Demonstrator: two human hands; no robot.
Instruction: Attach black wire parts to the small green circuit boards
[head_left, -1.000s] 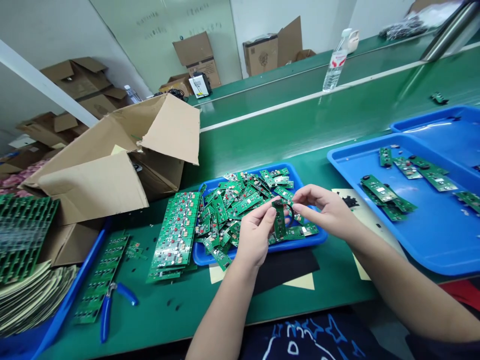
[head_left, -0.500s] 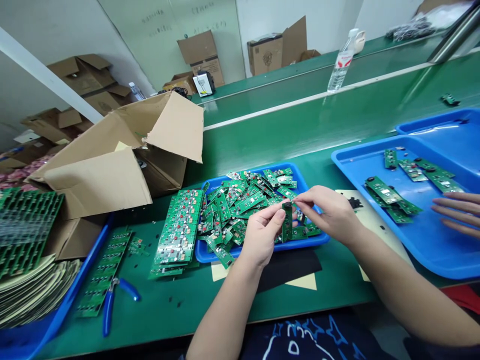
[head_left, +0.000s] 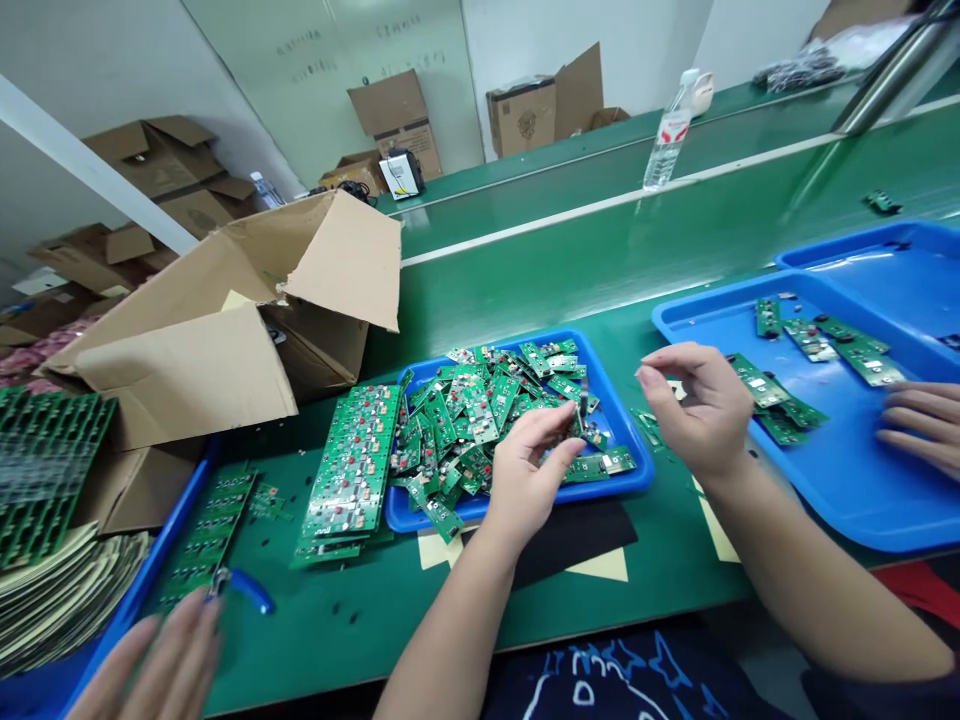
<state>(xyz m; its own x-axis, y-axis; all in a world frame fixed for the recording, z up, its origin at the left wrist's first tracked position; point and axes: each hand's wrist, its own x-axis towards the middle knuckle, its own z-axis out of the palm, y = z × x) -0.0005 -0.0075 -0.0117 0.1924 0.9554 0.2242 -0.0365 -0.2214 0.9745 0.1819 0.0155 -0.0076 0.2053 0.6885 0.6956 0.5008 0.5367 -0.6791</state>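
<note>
My left hand (head_left: 529, 475) is over the front of a blue tray (head_left: 645, 478) heaped with small green circuit boards (head_left: 480, 405). Its thumb and fingers are closed on a narrow circuit board (head_left: 583, 398), turned nearly edge-on. To the right of that tray, my right hand (head_left: 701, 405) is raised, fingers curled and thumb against the fingertips; anything in the pinch is too small to make out. Left of the tray lies a stack of unsplit board panels (head_left: 349, 460).
A co-worker's blurred hand (head_left: 161, 660) is by blue-handled cutters (head_left: 251, 590) at left. Another person's hand (head_left: 922, 425) is over a second blue tray (head_left: 847, 490) with several boards. An open cardboard box (head_left: 187, 370) and a water bottle (head_left: 670, 135) stand farther back.
My right hand has drawn away to the right from the board in my left hand. That board has turned edge-on. A co-worker's hand has come in at the lower left, over the cutters.
</note>
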